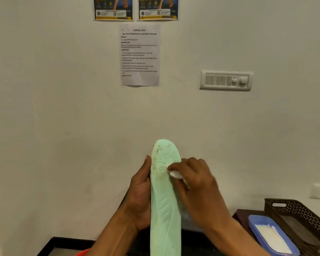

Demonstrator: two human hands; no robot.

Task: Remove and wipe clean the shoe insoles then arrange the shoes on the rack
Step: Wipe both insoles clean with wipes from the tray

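Mint-green foam insole (165, 200) is standing upright at centre frame, getting its wipe-down!
The left hand (139, 193) is gripping its edge from nine o'clock, and the right hand (196, 183) is pinching a small white wipe (175, 174) against the toe end from three o'clock. The risk as I'm judging it: hard rubbing could be buckling the floppy foam or levering it out of that one-sided grip.

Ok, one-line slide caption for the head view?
Left hand holds a mint-green insole upright while the right hand presses a white wipe against its upper part.
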